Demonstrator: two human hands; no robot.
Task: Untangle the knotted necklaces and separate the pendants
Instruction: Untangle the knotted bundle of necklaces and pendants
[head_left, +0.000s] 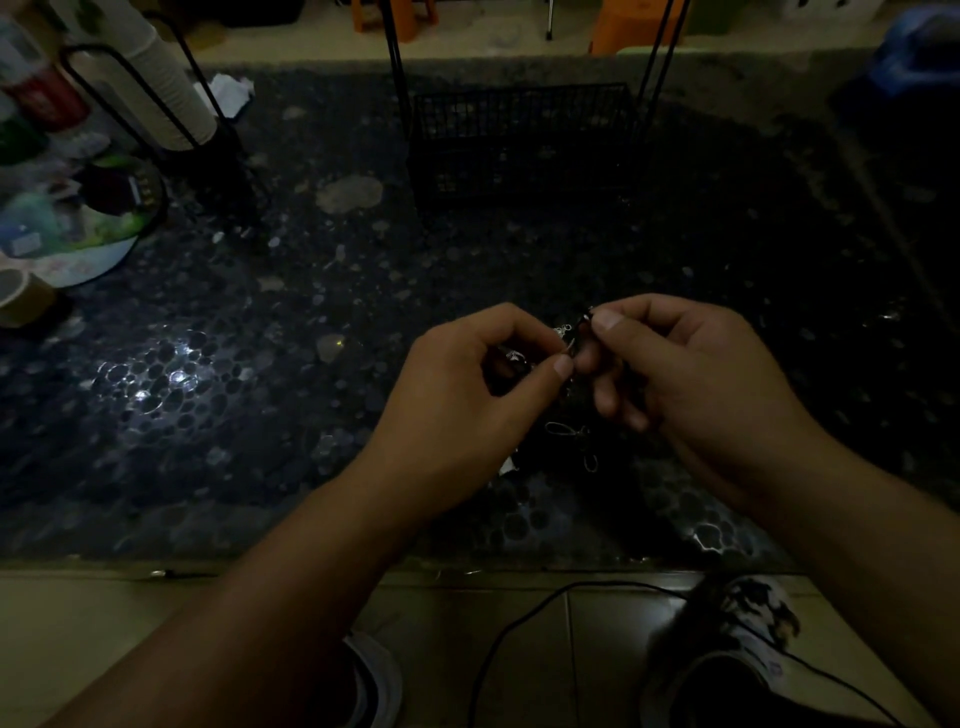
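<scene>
- Centre frame, above the dark pebbled surface (260, 364), the left hand (467, 395) and right hand (691, 374) each pinch the thin silver tangled necklaces (566, 338).
- Pulling apart may tighten the knot.
- Dim light hides strands; dangling loops could snag.

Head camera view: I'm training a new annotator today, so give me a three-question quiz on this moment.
1. True or false: both hands pinch the tangled silver-and-black necklaces.
2. Which stands at the far side of the dark pebble-patterned tabletop? A) black wire mesh basket B) glass bowl C) wooden box
3. Fill in: silver oval links hang ___ the hands.

Key: 1 true: the left hand and right hand each pinch part of it. 2 A. 3 below.
</scene>
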